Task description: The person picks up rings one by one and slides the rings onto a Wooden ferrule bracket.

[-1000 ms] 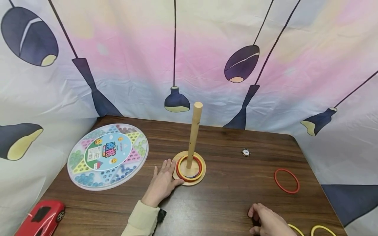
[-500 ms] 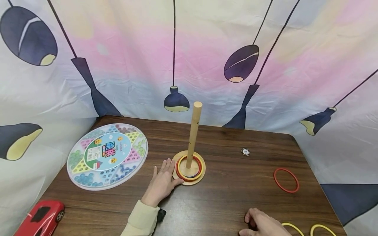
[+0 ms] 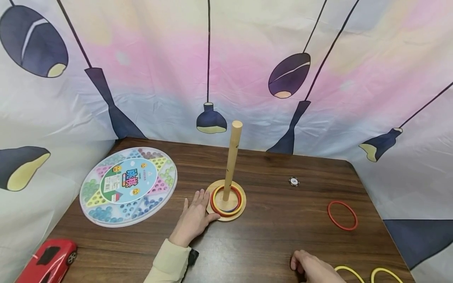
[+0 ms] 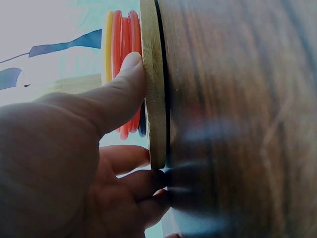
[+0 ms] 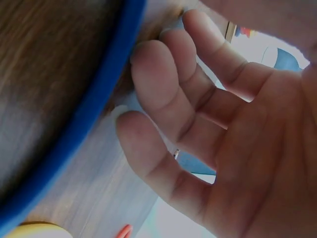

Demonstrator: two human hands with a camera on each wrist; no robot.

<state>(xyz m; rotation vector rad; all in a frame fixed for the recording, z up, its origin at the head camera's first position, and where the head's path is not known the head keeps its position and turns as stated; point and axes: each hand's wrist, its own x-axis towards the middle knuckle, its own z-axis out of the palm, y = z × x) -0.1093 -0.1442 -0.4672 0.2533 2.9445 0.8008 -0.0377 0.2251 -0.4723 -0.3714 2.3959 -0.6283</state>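
In the head view my left hand (image 3: pixel 191 222) lies at the left edge of a round wooden ring-toss base (image 3: pixel 243 204), its fingers extended and its thumb touching the base. An upright wooden peg (image 3: pixel 232 161) rises from it, with several rings (image 3: pixel 241 196), red, yellow and dark blue, stacked around its foot. The left wrist view shows the thumb tip against the base edge beside the ring stack (image 4: pixel 117 42). My right hand (image 3: pixel 315 269) hovers low at the front, fingers loosely bent. A blue ring (image 5: pixel 94 119) passes close to its fingertips in the right wrist view; I see no pinch on it.
A red ring (image 3: pixel 355 216) and a poker chip (image 3: pixel 293 181) lie on the right of the table. Two yellow rings (image 3: pixel 385 270) are partly visible at the front right. A round Chinese checkers set (image 3: pixel 129 182) and a red toy car (image 3: pixel 49 259) are on the left.
My right hand has shifted slightly left and lower, and its thumb has dropped out of the head view. The left hand, peg and rings have stayed in place.
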